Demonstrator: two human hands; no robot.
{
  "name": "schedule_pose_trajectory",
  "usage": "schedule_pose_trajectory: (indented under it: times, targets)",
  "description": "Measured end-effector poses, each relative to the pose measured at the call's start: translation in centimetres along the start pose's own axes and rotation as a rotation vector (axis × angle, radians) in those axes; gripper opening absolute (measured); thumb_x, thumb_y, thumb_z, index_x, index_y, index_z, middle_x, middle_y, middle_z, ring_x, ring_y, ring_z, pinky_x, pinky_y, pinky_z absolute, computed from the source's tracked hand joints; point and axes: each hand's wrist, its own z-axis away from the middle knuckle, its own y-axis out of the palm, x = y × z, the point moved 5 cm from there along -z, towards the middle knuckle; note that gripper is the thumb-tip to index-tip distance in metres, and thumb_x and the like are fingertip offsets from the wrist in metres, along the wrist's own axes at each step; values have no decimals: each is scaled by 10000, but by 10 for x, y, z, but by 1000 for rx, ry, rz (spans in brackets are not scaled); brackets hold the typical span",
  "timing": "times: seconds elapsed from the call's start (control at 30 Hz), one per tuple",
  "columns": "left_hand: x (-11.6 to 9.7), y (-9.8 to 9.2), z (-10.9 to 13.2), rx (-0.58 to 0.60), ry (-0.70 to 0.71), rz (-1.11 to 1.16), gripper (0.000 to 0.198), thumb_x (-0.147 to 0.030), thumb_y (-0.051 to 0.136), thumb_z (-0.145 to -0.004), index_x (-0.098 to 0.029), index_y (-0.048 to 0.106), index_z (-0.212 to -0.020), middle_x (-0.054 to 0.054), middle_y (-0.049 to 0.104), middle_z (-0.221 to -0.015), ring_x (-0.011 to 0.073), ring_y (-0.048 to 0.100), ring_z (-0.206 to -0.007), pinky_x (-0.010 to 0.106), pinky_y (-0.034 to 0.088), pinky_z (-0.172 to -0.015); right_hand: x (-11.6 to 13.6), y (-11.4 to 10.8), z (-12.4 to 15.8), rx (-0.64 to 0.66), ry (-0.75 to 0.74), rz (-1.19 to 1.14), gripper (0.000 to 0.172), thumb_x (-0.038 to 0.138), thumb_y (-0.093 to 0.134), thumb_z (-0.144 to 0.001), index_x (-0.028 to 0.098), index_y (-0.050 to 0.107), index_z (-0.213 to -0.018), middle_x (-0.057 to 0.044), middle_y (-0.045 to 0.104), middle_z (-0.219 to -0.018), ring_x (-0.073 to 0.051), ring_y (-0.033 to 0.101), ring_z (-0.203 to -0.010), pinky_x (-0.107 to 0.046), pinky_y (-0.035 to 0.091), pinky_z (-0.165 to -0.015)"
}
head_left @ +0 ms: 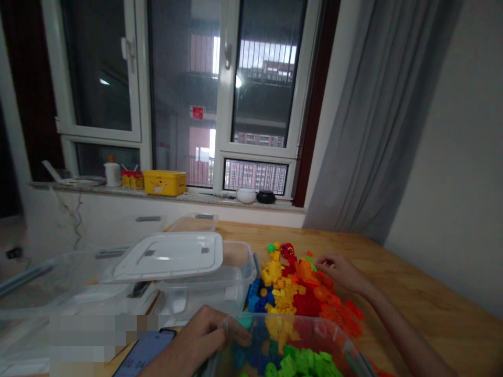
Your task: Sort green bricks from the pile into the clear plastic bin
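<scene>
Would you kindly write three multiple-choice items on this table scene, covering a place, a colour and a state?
1. Where does the right hand rest?
A. on the windowsill
B. at the far edge of the loose brick pile
C. inside the lidded box

2. What colour is the tin on the windowsill?
A. yellow
B. purple
C. black

3. How is the near clear tub in front?
A. empty
B. lidded
C. open, holding bricks

Answers: 1 B, its fingers touch the orange and red bricks; 2 A, it is plainly yellow; 3 C, green, blue and yellow bricks show inside, the left hand gripping its rim.
</scene>
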Motion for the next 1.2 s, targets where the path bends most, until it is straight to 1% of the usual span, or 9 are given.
schedule_pose_trajectory:
  times: [0.1, 0.23, 0.43, 0.57, 0.63, 0.73, 0.87, 1.0, 1.2]
  targets:
    - [-4, -2, -2, 12, 28, -25, 324, -245, 502, -829, -182, 804, -928, 61, 811, -1022, 278, 692, -1027, 331, 496, -919, 21, -3, 2, 41, -47, -23, 336, 435, 577, -824, 143, 743, -842, -68, 736, -815, -213, 635, -768, -320, 470, -699]
    - [-16, 1, 1, 104, 36, -25, 381, -151, 479, -742, -202, 820, -905, 26, 825, -968, 268, 704, -963, 289, 495, -845, 59, -5, 13, 120, -77, -93, 369, 479, 577, -852, 146, 732, -883, -55, 739, -846, -194, 638, -765, -290, 467, -678]
    - [-27, 5, 5, 213, 40, 0, 395, -165, 477, -722, -203, 824, -908, -2, 824, -869, 224, 693, -807, 227, 473, -692, 120, -14, 38, 278, -181, -304, 301, 454, 645, -841, 160, 710, -850, -35, 703, -899, -175, 624, -829, -288, 483, -750]
    - [-25, 5, 3, 206, 41, 5, 416, -142, 469, -700, -222, 821, -907, -13, 822, -918, 241, 693, -916, 238, 484, -792, 152, -20, 58, 391, -298, -328, 230, 400, 679, -841, 173, 708, -819, -21, 687, -885, -165, 628, -850, -296, 490, -799]
    - [-23, 7, 3, 214, 35, 12, 400, -149, 470, -722, -214, 820, -905, -4, 821, -925, 251, 693, -937, 252, 484, -821, 166, -19, 68, 468, -347, -328, 205, 373, 692, -840, 172, 720, -810, -19, 684, -870, -159, 634, -857, -292, 494, -819]
    - [-19, 4, 3, 169, 14, 32, 377, -159, 467, -774, -209, 813, -915, 6, 812, -974, 260, 683, -991, 271, 482, -870, 184, -16, 83, 587, -384, -308, 181, 352, 714, -826, 175, 749, -833, -26, 689, -904, -150, 642, -870, -278, 503, -829]
    - [-11, 3, 2, 179, 5, 32, 343, -167, 491, -804, -211, 802, -942, 16, 801, -1055, 286, 649, -1100, 311, 476, -951, 194, -12, 98, 690, -376, -250, 192, 372, 751, -787, 191, 776, -848, -25, 699, -915, -152, 656, -873, -258, 506, -814]
    - [-14, 3, 0, 160, 61, 10, 375, -144, 452, -826, -209, 798, -954, 13, 809, -1037, 264, 669, -1069, 318, 476, -967, 189, -8, 109, 757, -345, -76, 168, 360, 761, -773, 213, 779, -852, -7, 714, -912, -142, 663, -838, -220, 489, -737]
    - [-17, 1, -1, 51, 67, -41, 348, -197, 464, -851, -193, 804, -926, 36, 821, -990, 265, 699, -1002, 321, 502, -910, 182, 0, 115, 670, -243, 229, 75, 201, 715, -752, 223, 753, -813, 6, 731, -907, -152, 650, -791, -213, 430, -626]
